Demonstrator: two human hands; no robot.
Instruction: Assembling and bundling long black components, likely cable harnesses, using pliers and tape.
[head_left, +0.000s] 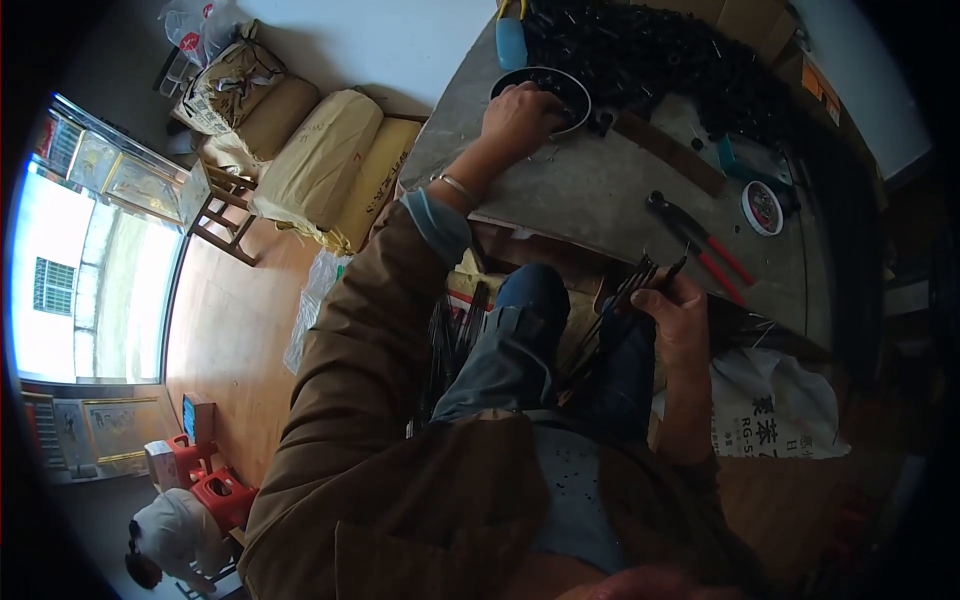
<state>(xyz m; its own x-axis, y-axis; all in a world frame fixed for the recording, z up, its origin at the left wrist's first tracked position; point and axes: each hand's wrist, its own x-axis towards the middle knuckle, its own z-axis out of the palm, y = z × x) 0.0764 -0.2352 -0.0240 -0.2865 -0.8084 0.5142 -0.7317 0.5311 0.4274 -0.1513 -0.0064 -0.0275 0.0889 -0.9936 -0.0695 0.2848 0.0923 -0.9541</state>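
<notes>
My left hand [515, 125] reaches over the table into a round bowl [573, 92] with a pale rim and small dark pieces inside. Its fingers curl downward, and whatever lies between them is hidden. Above my right thigh, my right hand [675, 312] is closed around a bundle of thin black rods [612, 318]. The rods slant from the fingers down toward my lap, their upper ends poking out past the thumb. More dark thin rods [455, 330] stand beside my left leg.
A heap of small black parts [640, 50] covers the table's far side. Red-handled cutters [700, 245], a flat brown bar [670, 152], a small round tub [763, 208] and a teal box [750, 160] lie nearer. Stuffed sacks [318, 150] stand left; a person [178, 530] is at lower left.
</notes>
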